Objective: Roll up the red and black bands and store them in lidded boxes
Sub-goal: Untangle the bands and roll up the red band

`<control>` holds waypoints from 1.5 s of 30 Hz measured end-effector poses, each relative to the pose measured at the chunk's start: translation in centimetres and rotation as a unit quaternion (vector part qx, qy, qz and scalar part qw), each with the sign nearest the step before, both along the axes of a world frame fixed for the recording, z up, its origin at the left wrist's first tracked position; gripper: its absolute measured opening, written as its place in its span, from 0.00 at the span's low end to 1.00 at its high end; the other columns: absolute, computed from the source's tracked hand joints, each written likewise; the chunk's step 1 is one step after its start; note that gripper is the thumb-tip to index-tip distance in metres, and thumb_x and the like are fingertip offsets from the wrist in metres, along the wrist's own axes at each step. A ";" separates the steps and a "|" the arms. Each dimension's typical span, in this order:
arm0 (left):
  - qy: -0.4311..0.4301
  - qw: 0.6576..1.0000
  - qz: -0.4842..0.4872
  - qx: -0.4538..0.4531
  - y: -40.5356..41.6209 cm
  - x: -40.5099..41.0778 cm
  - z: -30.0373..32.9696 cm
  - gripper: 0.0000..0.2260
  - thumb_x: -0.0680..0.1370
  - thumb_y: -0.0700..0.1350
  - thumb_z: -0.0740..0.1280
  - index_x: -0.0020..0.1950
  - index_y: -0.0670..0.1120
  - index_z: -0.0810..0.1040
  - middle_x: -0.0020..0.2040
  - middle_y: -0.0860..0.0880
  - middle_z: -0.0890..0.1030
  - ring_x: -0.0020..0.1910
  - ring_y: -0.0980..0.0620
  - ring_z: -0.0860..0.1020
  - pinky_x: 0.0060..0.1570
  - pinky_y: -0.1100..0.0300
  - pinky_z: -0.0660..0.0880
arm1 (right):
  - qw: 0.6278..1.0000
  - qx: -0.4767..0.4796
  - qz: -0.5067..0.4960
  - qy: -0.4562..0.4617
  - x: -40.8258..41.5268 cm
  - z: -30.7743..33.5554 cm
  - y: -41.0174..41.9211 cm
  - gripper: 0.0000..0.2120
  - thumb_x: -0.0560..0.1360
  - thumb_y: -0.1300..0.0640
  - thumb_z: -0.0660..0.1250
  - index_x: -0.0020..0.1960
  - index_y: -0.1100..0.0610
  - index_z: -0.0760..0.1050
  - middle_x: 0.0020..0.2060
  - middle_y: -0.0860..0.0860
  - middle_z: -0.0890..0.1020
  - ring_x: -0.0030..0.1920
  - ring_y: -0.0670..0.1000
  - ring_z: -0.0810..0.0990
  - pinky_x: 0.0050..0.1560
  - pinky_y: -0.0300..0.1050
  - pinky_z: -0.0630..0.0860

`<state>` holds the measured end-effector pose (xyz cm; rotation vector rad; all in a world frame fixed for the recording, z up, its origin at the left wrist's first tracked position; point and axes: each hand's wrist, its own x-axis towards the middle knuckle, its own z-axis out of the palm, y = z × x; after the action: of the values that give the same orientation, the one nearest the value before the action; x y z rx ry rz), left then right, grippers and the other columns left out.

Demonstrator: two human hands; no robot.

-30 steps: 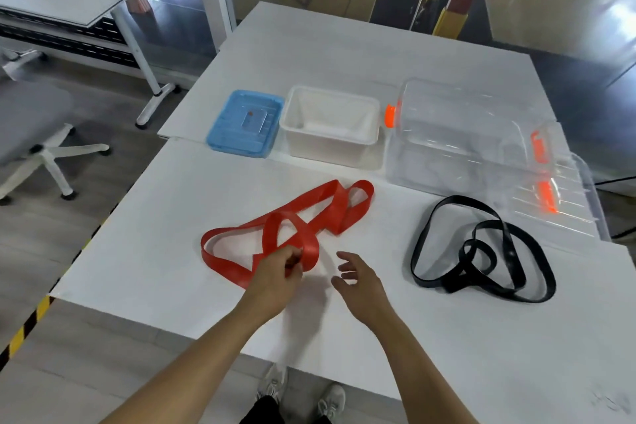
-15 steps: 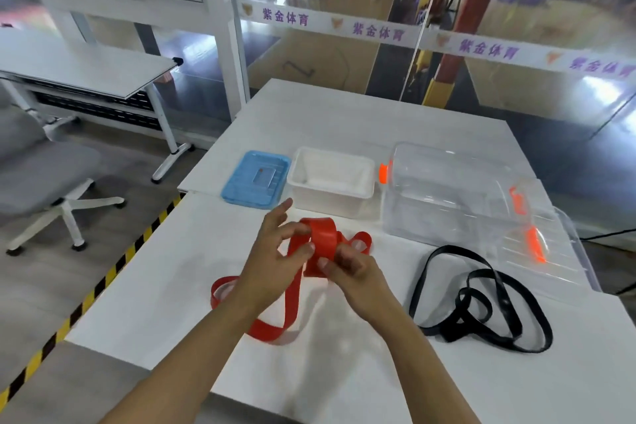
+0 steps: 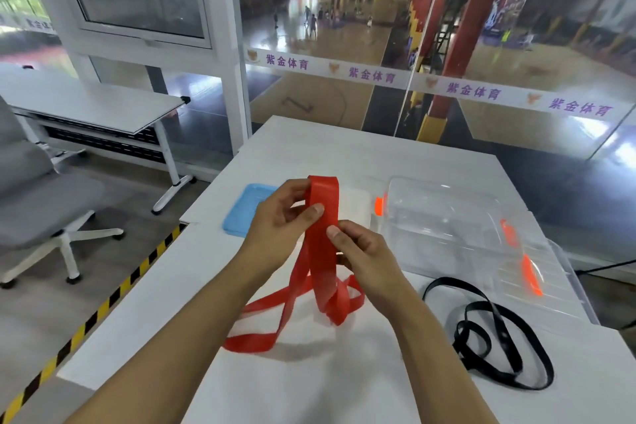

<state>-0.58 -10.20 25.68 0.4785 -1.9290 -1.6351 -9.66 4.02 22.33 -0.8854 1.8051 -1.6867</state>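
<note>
Both of my hands hold the red band [image 3: 318, 262] up above the white table [image 3: 309, 385]. My left hand [image 3: 280, 224] pinches its folded top end between thumb and fingers. My right hand [image 3: 361, 251] pinches the band just below. The rest of the red band hangs down and trails in loops on the table. The black band [image 3: 495, 337] lies loosely coiled on the table to the right, untouched. Behind my hands sit a white box [image 3: 356, 203], mostly hidden, its blue lid [image 3: 246, 210] to the left, and a clear box [image 3: 447, 227] with orange latches.
A clear lid [image 3: 557, 282] lies beside the clear box at the right table edge. A grey office chair [image 3: 41, 203] and a second white table [image 3: 89, 103] stand to the left. Yellow-black floor tape [image 3: 103, 310] runs along the table's left side. A glass wall stands behind.
Both hands have lifted the red band's end higher off the table, and more of the band now hangs from them. The camera has tilted up. The black band stays still.
</note>
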 end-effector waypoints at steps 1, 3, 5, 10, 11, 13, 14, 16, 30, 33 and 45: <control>0.003 1.000 0.005 -0.004 0.0 -0.2 0.7 0.15 0.79 0.41 0.71 0.65 0.48 0.78 0.60 0.51 0.84 0.60 0.51 0.82 0.64 0.45 0.78 | 0.999 0.025 0.018 0.012 -0.2 0.1 -0.1 0.10 0.85 0.52 0.65 0.55 0.56 0.83 0.49 0.60 0.85 0.50 0.59 0.85 0.59 0.53 0.82; 0.005 1.000 0.022 -0.013 -0.1 -0.6 2.0 0.15 0.79 0.41 0.70 0.66 0.48 0.77 0.61 0.50 0.83 0.61 0.50 0.82 0.63 0.46 0.79 | 0.996 0.073 0.038 0.044 -0.6 -0.2 -0.2 0.08 0.85 0.53 0.65 0.55 0.52 0.83 0.48 0.51 0.88 0.49 0.51 0.86 0.53 0.41 0.83; 0.027 0.999 0.046 -0.003 -0.4 -1.0 3.2 0.15 0.80 0.43 0.70 0.66 0.50 0.77 0.62 0.50 0.83 0.61 0.48 0.82 0.61 0.45 0.80 | 0.987 0.124 0.048 0.086 -1.0 -0.9 -0.4 0.07 0.85 0.52 0.65 0.54 0.49 0.82 0.47 0.44 0.87 0.48 0.45 0.86 0.50 0.34 0.79; 0.092 0.993 0.062 0.026 -1.7 -2.2 6.6 0.11 0.80 0.41 0.69 0.60 0.54 0.78 0.60 0.48 0.84 0.60 0.46 0.83 0.58 0.44 0.82 | 0.969 0.216 0.050 0.112 -2.4 -3.6 -1.1 0.09 0.83 0.50 0.66 0.60 0.48 0.82 0.52 0.42 0.87 0.52 0.46 0.86 0.55 0.39 0.77; 0.107 0.992 0.062 0.025 -2.0 -2.4 7.5 0.11 0.80 0.40 0.69 0.58 0.56 0.79 0.59 0.47 0.84 0.59 0.46 0.83 0.57 0.43 0.82 | 0.964 0.234 0.055 0.109 -2.7 -4.3 -1.2 0.10 0.84 0.50 0.65 0.62 0.48 0.81 0.53 0.41 0.86 0.52 0.46 0.85 0.56 0.39 0.76; 0.134 0.989 0.065 0.022 -2.6 -2.8 9.1 0.12 0.80 0.39 0.70 0.56 0.57 0.79 0.58 0.47 0.85 0.58 0.46 0.84 0.56 0.41 0.82 | 0.948 0.286 0.063 0.121 -3.4 -5.8 -1.2 0.12 0.84 0.50 0.65 0.64 0.49 0.81 0.55 0.42 0.86 0.53 0.46 0.84 0.59 0.42 0.77; 0.141 0.988 0.067 0.019 -2.9 -3.1 9.7 0.12 0.80 0.39 0.70 0.57 0.56 0.79 0.58 0.47 0.85 0.58 0.46 0.84 0.55 0.41 0.82 | 0.938 0.313 0.059 0.136 -3.8 -6.4 -1.2 0.11 0.84 0.50 0.65 0.62 0.51 0.82 0.54 0.44 0.86 0.53 0.48 0.84 0.60 0.45 0.78; 0.145 0.987 0.065 0.016 -3.3 -3.5 10.7 0.12 0.80 0.39 0.69 0.61 0.52 0.77 0.58 0.47 0.85 0.58 0.48 0.84 0.55 0.44 0.83 | 0.926 0.338 0.028 0.164 -4.6 -6.7 -0.8 0.09 0.85 0.50 0.64 0.54 0.52 0.82 0.48 0.47 0.85 0.48 0.50 0.84 0.56 0.43 0.79; 0.169 0.974 0.138 0.064 -3.9 -4.3 10.4 0.14 0.81 0.39 0.67 0.52 0.60 0.78 0.50 0.54 0.85 0.51 0.56 0.84 0.55 0.47 0.83 | 0.990 -0.116 -0.057 0.060 -3.0 8.6 -1.1 0.08 0.83 0.50 0.63 0.56 0.44 0.81 0.45 0.41 0.88 0.49 0.48 0.88 0.49 0.40 0.83; 0.162 0.974 0.139 0.074 -3.9 -4.4 10.1 0.13 0.81 0.39 0.67 0.51 0.60 0.78 0.49 0.57 0.84 0.50 0.58 0.83 0.56 0.50 0.83 | 0.993 -0.061 -0.080 0.057 -2.4 7.4 -1.3 0.08 0.84 0.53 0.65 0.53 0.44 0.83 0.42 0.41 0.88 0.48 0.51 0.88 0.44 0.38 0.84; 0.140 0.981 0.117 0.069 -3.9 -4.1 10.3 0.08 0.80 0.43 0.70 0.53 0.57 0.78 0.56 0.46 0.86 0.57 0.47 0.84 0.58 0.44 0.82 | 0.974 0.190 -0.082 0.096 -4.3 -0.4 0.4 0.23 0.82 0.48 0.68 0.32 0.56 0.71 0.25 0.46 0.70 0.28 0.46 0.67 0.36 0.42 0.65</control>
<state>-4.69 -14.12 35.97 0.4803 -1.5030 -1.5942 -13.92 4.44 21.96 -0.7680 2.2887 -1.3126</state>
